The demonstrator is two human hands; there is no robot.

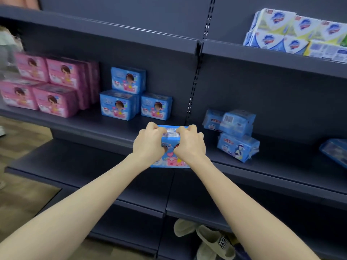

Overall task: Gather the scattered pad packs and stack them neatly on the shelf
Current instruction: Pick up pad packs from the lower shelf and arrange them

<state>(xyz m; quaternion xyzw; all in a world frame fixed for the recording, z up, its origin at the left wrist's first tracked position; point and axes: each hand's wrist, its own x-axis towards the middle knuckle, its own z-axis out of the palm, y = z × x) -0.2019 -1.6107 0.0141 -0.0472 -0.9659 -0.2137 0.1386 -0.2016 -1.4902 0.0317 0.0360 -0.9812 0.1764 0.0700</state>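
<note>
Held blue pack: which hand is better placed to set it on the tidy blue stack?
Left, probably. Left hand and right hand both grip the blue pack; the blue stack sits up-left, on the left hand's side. The right hand is nearer the scattered packs.

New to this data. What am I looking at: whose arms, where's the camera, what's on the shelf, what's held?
There is no robot here: a person works with two bare hands. The single picture comes from a wide-angle camera worn on the person's head, looking forward and down. The left hand and right hand both grip one blue pad pack at the front of the middle shelf. On that shelf stand stacked pink packs, a tidy stack of three blue packs, and to the right loose blue packs lying tilted. The upper shelf holds other wrapped packs.
</note>
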